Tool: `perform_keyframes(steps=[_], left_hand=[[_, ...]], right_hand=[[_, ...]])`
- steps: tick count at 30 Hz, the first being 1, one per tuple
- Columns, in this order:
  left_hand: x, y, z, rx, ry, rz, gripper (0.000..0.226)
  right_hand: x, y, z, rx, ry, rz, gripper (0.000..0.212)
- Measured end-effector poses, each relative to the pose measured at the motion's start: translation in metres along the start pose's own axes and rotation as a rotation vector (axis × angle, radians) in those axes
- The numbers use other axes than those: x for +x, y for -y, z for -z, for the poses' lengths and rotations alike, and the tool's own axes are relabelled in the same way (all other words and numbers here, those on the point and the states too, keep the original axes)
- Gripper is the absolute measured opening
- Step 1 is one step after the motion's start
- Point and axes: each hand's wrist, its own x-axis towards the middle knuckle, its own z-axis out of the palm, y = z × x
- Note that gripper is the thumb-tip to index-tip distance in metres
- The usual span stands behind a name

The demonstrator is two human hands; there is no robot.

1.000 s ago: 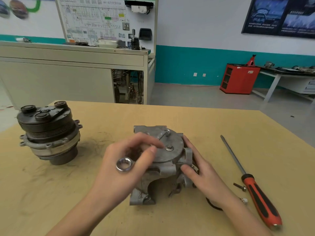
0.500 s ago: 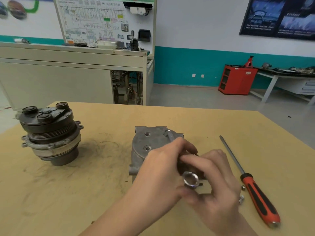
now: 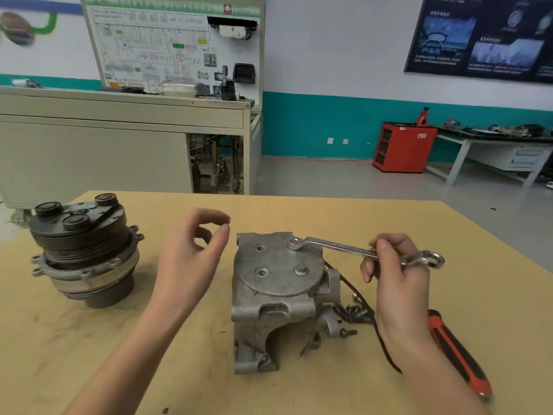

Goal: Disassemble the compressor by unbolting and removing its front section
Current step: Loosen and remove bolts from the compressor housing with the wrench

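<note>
The right hand (image 3: 398, 274) grips a wrench (image 3: 356, 250) seated on the heavy, rigid compressor (image 3: 278, 298) housing's one-o'clock bolt; left hand (image 3: 191, 253) hovers loosely curled, empty.

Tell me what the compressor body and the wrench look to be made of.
Compressor body: likely cast aluminium, judging by its dull grey, grainy, unpainted surface with moulded ribs. Wrench, held by the right hand: probably chrome-plated steel, given its bright mirror-like shine and stamped lettering.
</note>
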Motion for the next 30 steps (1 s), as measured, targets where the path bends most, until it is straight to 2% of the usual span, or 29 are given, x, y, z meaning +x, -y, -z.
perform_keyframes(steps=[2,6,9,15,18,23,30], left_hand=[[-0.001,0.013,-0.005,-0.003,0.059,0.085,0.021],[-0.013,0.025,-0.013,-0.15,0.246,0.24,0.054],[-0.022,0.029,-0.018,-0.273,0.232,0.336,0.051],[-0.023,0.028,-0.021,-0.311,0.208,0.32,0.045],[-0.023,0.029,-0.02,-0.306,0.207,0.313,0.043],[-0.024,0.029,-0.02,-0.323,0.209,0.316,0.042],[-0.023,0.029,-0.022,-0.325,0.189,0.295,0.04]], right_hand=[[0.015,-0.004,0.0,0.026,-0.011,-0.096,0.018],[0.045,-0.015,-0.006,0.126,0.004,-0.353,0.011],[0.063,-0.025,-0.021,0.122,0.053,-0.426,0.014],[0.101,-0.032,-0.053,-0.049,0.306,-0.575,0.025],[0.11,-0.03,-0.067,-0.253,0.42,-0.558,0.025],[0.112,-0.019,-0.091,-0.63,0.517,-0.468,0.024],[0.097,-0.013,-0.136,-1.032,0.742,-0.079,0.029]])
